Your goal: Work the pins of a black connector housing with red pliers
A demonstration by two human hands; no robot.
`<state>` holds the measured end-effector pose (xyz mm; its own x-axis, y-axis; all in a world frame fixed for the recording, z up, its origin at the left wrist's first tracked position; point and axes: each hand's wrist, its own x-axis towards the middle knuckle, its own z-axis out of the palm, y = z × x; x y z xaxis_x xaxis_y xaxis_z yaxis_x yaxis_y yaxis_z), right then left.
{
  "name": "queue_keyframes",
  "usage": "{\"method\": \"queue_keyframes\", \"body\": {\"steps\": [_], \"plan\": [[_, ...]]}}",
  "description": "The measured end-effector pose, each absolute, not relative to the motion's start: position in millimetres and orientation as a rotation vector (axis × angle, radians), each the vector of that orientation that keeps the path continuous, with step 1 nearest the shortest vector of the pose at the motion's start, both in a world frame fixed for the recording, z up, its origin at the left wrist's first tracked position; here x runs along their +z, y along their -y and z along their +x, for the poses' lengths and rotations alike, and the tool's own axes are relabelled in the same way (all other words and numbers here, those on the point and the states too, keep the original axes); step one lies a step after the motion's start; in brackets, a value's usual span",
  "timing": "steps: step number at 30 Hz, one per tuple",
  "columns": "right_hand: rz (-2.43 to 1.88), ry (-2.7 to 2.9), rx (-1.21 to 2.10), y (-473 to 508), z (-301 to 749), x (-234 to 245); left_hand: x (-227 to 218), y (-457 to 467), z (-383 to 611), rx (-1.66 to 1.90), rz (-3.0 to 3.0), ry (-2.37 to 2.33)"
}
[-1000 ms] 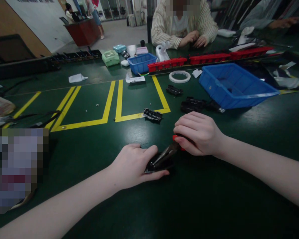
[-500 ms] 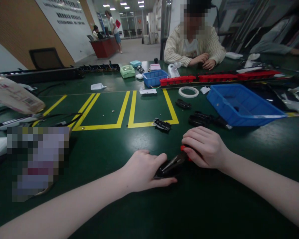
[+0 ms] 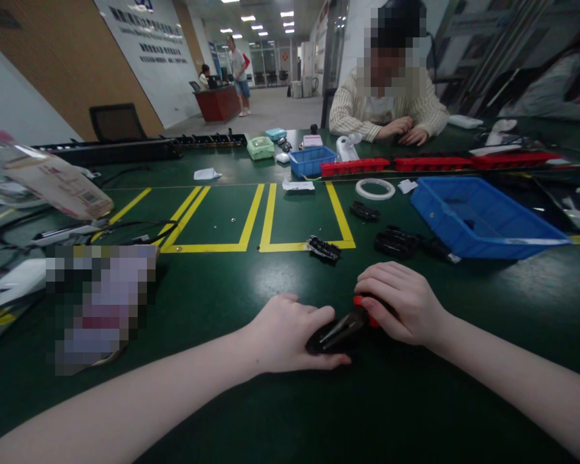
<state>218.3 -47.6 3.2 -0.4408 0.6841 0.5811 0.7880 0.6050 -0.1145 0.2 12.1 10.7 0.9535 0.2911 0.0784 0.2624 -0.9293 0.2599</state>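
My left hand [image 3: 285, 335] presses a small black plastic part [image 3: 319, 343] against the green table [image 3: 270, 412], fingers curled around it. My right hand [image 3: 403, 303] is closed on the red handles of a pair of pliers [image 3: 348, 325]. The metal jaws of the pliers point left and down into the black part. Most of the part is hidden under my left hand.
Loose black parts [image 3: 325, 248] [image 3: 396, 241] lie beyond my hands, next to a large blue bin [image 3: 483, 222]. A tape roll [image 3: 376, 188], a small blue bin [image 3: 312, 161] and red strips [image 3: 355, 167] sit farther back. A person in a striped shirt [image 3: 391, 106] works opposite. Cables and packets lie at left.
The camera has tilted up, so more of the room shows. My hands keep the same grip on the part and the pliers and sit slightly lower in view.
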Motion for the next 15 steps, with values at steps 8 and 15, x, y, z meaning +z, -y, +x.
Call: {"method": "queue_keyframes", "body": {"steps": [8, 15], "plan": [[-1.356, 2.128, -0.369, 39, 233, 6, 11, -13, 0, 0.141, 2.841, -0.368], [-1.527, 2.176, -0.417, 36, 229, 3, 12, -14, 0, 0.160, 2.832, -0.369]]}}
